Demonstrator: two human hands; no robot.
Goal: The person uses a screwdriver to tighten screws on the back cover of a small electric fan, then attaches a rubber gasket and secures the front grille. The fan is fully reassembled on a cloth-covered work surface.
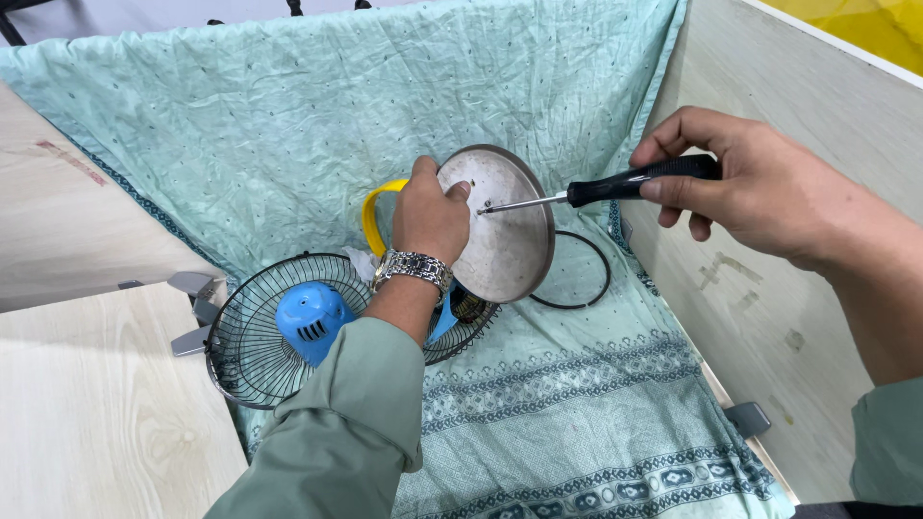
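Screwdriver [615,185] in right hand [760,187] touches disc [500,226] steadied by left hand [430,216].

My left hand [430,213] covers the left rim of the round metal base plate [505,231], so I cannot see how the yellow handle [377,207] joins it. The screwdriver [596,187] tip is too small for me to tell whether it sits in a screw. My right hand [740,183] hides the handle's end. My left sleeve [336,423] blocks part of the wire fan guard [252,336] and the blue motor housing [310,317]. The black ring [582,274] is partly behind the plate. Both my forearms are cut off at the frame's edge.
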